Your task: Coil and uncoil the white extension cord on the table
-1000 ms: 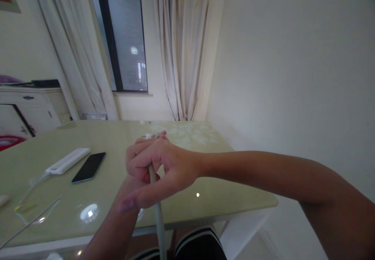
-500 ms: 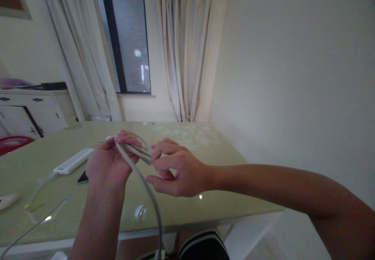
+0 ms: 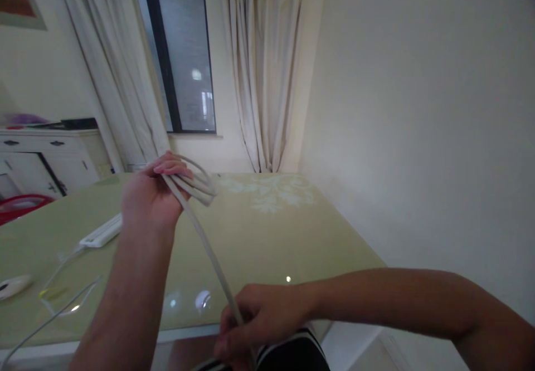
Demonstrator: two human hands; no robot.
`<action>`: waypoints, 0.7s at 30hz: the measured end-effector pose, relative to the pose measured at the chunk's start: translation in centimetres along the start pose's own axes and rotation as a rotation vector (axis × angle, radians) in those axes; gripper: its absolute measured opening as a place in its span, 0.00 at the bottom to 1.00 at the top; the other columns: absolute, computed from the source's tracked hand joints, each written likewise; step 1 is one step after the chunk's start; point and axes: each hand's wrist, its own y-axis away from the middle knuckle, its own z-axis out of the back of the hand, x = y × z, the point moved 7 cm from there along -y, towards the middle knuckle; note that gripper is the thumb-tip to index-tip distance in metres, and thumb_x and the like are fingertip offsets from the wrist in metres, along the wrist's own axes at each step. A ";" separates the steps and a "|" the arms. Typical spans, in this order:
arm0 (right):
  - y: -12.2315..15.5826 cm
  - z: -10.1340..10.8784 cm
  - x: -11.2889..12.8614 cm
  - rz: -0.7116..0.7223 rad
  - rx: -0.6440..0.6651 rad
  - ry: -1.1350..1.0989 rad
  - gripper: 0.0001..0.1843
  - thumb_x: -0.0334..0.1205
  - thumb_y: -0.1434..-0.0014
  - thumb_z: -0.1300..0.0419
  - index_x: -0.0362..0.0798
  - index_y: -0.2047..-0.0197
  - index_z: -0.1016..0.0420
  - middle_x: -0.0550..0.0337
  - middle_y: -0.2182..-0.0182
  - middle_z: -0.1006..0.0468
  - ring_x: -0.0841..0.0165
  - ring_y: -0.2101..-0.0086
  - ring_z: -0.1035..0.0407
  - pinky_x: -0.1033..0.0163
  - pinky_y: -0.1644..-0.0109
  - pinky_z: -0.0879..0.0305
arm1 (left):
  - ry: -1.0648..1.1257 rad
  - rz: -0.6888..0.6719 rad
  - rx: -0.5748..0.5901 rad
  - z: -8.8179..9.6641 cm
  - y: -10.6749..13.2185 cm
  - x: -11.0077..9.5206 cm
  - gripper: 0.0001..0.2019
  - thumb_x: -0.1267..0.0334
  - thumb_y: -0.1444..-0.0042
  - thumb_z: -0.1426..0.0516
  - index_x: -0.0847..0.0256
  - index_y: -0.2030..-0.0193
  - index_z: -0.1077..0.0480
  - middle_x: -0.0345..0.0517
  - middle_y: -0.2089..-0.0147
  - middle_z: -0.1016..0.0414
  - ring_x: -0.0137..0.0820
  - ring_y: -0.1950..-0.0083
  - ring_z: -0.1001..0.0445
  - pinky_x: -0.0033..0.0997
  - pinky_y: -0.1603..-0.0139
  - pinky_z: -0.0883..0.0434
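Observation:
A coil of pale grey cable [image 3: 199,191] is held in my left hand [image 3: 152,198], its fingers curled around the loops above the table. From the coil a single length of the cable runs down to the right, towards me. My right hand [image 3: 253,323] is closed on that length near the table's front edge, with the cable passing between thumb and fingers. Below the right hand the cable's end is out of sight.
On the green glossy table [image 3: 259,248], a white power strip [image 3: 102,232] lies left of my left forearm. A thin white cord [image 3: 54,318] and a white mouse-like object [image 3: 14,286] are farther left. A red chair [image 3: 25,206] stands beyond the left edge.
My right hand has moved from beside the coil down towards me and now grips the hanging length of cable. My left hand has risen a little with the coil.

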 end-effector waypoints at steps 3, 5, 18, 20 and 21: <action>3.3 1.0 0.5 -0.128 0.166 -0.034 0.25 0.60 0.40 0.35 0.44 0.59 0.29 0.66 0.75 0.24 0.74 0.74 0.28 0.68 0.63 0.29 | -0.103 0.083 0.048 0.7 -1.0 -2.5 0.15 0.69 0.27 0.63 0.62 0.60 0.40 0.33 0.79 0.41 0.21 0.83 0.39 0.18 0.82 0.35; 5.9 3.3 1.4 -0.193 0.136 0.076 0.22 0.57 0.37 0.37 0.44 0.54 0.30 0.67 0.77 0.25 0.74 0.77 0.30 0.68 0.67 0.30 | -0.177 0.123 0.084 1.4 -1.2 -4.1 0.13 0.68 0.27 0.62 0.63 0.53 0.38 0.33 0.78 0.40 0.21 0.84 0.38 0.19 0.84 0.36; 9.2 21.5 6.8 -0.167 -0.774 1.667 0.08 0.21 0.36 0.43 0.37 0.64 0.23 0.46 0.55 0.22 0.71 0.49 0.33 0.64 0.53 0.43 | -0.741 0.615 0.235 10.5 -2.1 4.6 0.15 0.53 0.30 0.49 0.63 0.53 0.28 0.26 0.81 0.57 0.18 0.88 0.60 0.16 0.89 0.55; 8.4 23.1 7.6 -0.195 -0.890 1.641 0.11 0.24 0.32 0.46 0.34 0.64 0.23 0.43 0.56 0.22 0.69 0.48 0.33 0.62 0.52 0.44 | -0.789 0.646 0.263 12.1 -2.4 6.8 0.13 0.53 0.34 0.43 0.62 0.54 0.29 0.26 0.80 0.55 0.17 0.87 0.58 0.15 0.88 0.54; 7.9 24.0 7.8 -0.225 -0.930 1.628 0.12 0.25 0.31 0.47 0.33 0.62 0.23 0.42 0.58 0.21 0.68 0.50 0.31 0.61 0.53 0.43 | -0.804 0.659 0.259 13.0 -2.6 7.9 0.14 0.53 0.35 0.41 0.62 0.55 0.29 0.26 0.80 0.55 0.17 0.87 0.58 0.14 0.89 0.54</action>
